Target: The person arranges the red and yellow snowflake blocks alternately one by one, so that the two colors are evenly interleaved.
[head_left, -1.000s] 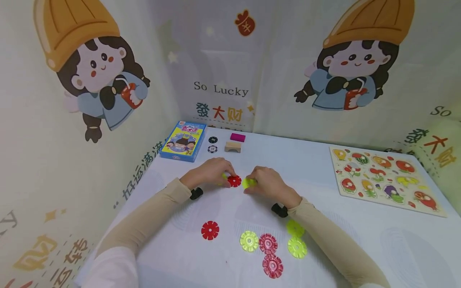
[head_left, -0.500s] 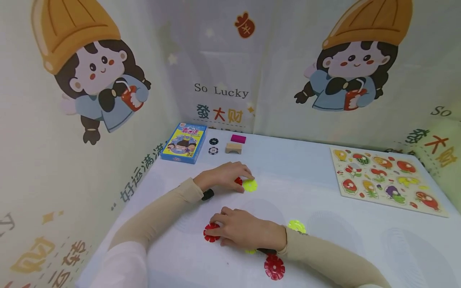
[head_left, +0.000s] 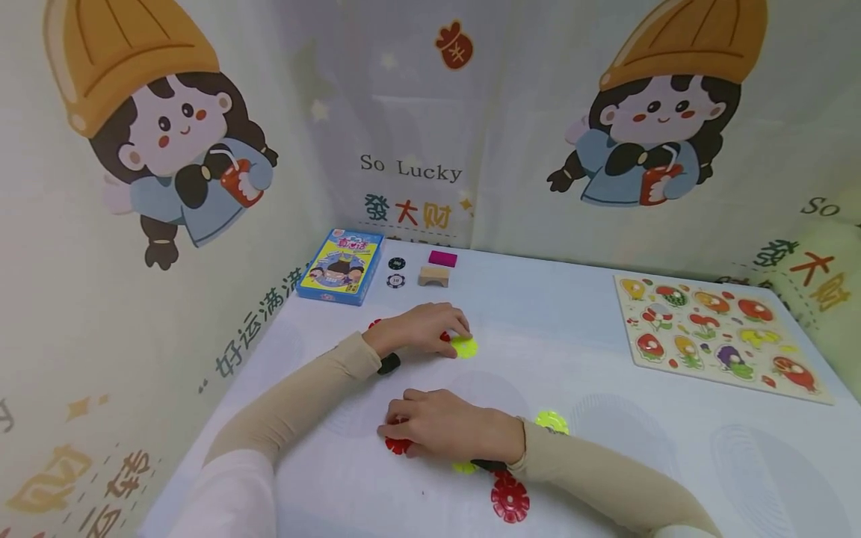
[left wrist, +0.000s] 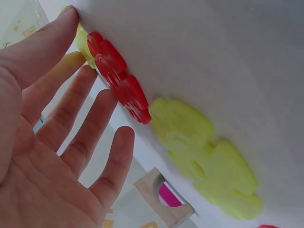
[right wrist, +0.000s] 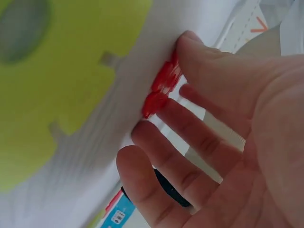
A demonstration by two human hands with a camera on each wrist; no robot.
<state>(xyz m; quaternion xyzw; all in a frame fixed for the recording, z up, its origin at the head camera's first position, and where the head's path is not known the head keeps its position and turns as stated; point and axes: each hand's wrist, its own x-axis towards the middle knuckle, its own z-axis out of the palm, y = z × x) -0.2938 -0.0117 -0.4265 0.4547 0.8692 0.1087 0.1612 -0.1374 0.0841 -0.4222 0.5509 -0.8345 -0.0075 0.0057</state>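
Observation:
In the head view, my left hand (head_left: 427,329) pinches a yellow-green snowflake disc (head_left: 466,347), thumb and index fingertip at its edge. The left wrist view shows a row running back from it: a red disc (left wrist: 118,78), another yellow-green disc (left wrist: 204,156) and a sliver of red. Nearer the front, my right hand (head_left: 447,427) has thumb and fingers about the edge of a separate red snowflake disc (head_left: 398,447), partly hidden beneath them. Its other fingers are spread in the right wrist view, where a large yellow-green disc (right wrist: 71,90) lies close to the camera.
One red disc (head_left: 510,497) and a yellow-green disc (head_left: 551,421) lie around the right forearm, which hides others. Toward the back are a blue card box (head_left: 341,267), two poker chips (head_left: 396,281), a wooden arch block (head_left: 433,277) and a magenta block (head_left: 442,258). A fruit puzzle board (head_left: 723,336) lies right.
My right hand has left the yellow-green disc in the back row and come forward and left to the red disc. My left hand has shifted right along the row to that yellow-green disc.

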